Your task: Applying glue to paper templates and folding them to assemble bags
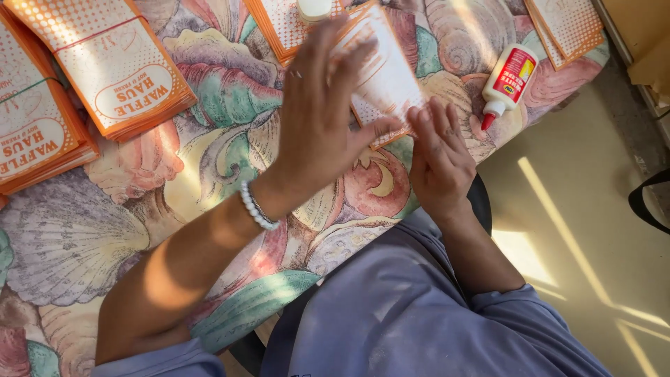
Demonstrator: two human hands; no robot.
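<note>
Your left hand lies flat, fingers spread, pressing on the thin orange-and-white paper sleeve; your right hand pins its lower edge w/ fingers loosely straight, nothing gripped. Sleeve sits mid-table on a shell-print cloth, soft & matte. Banded sleeve stacks lie left, plastic glue bottle right. Sunlit tan floor below.

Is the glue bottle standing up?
No, the glue bottle lies on its side on the seashell cloth, red tip pointing toward the table edge, beside the right hand and apart from it.
</note>
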